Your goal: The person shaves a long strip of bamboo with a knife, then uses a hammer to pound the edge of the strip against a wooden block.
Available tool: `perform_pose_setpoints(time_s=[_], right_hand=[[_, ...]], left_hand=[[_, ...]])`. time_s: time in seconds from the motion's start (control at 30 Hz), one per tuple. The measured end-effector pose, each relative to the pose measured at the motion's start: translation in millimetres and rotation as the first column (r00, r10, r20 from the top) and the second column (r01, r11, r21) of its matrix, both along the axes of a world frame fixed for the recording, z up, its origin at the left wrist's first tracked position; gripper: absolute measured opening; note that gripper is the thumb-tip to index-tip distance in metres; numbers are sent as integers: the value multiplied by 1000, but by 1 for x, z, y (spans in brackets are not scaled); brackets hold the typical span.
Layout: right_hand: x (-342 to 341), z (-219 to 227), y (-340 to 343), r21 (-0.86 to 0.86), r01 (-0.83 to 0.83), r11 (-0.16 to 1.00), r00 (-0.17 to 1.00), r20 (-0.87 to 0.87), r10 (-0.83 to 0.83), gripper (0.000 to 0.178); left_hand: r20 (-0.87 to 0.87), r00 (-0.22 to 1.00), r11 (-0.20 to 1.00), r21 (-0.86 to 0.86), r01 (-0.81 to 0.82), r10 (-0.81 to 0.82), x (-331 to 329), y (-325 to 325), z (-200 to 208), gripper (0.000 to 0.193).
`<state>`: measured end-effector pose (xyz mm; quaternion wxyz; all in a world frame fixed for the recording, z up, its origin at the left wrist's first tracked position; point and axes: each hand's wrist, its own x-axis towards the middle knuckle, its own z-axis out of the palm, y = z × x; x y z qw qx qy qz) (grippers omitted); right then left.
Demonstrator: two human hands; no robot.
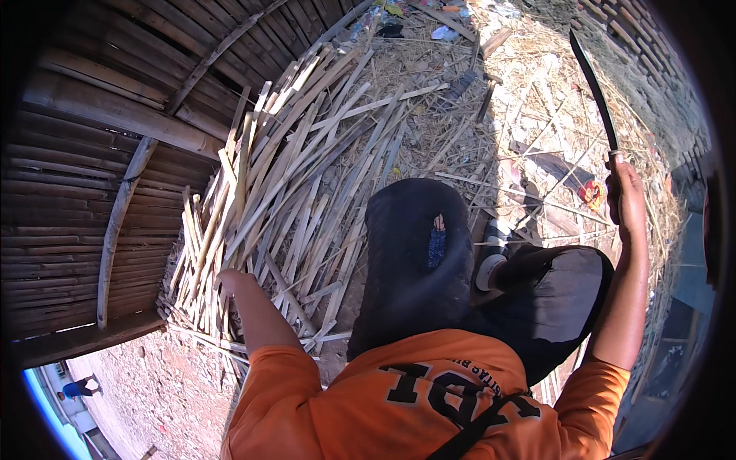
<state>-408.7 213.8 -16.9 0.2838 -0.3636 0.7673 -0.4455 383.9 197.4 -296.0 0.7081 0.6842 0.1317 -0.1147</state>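
My right hand is closed around the handle of a machete. Its long dark blade points up and away, over the straw-strewn ground on the right. On the left, my left hand reaches down to the near edge of a pile of split bamboo strips. Its fingers point downward and are mostly hidden beneath the hand, so whether they grip a strip does not show. The strips lie loosely stacked, most running away from me.
A bamboo-slat wall with wooden poles stands on the left. Straw and scraps cover the ground. At the far right is a brick wall. My knees in dark trousers are in the middle. Another person is far off at lower left.
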Motion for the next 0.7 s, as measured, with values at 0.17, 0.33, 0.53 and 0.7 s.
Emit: perform_pose_setpoints(time_s=[0.17, 0.33, 0.53, 0.7], right_hand=[[-30, -26, 20, 5, 60, 998, 996, 59, -60, 40], [-8, -27, 5, 123, 211, 970, 970, 91, -223, 46], [-14, -38, -3, 142, 247, 959, 963, 78, -259, 47], [-17, -43, -9, 180, 252, 951, 963, 54, -266, 52]], left_hand=[[272, 743, 625, 742, 243, -611, -62, 31, -45, 73], [389, 227, 430, 886, 173, -893, -68, -46, -27, 75], [158, 229, 173, 984, 45, -960, -6, -158, 6, 87], [-21, 160, -10, 998, 69, -987, 8, -175, -35, 92]])
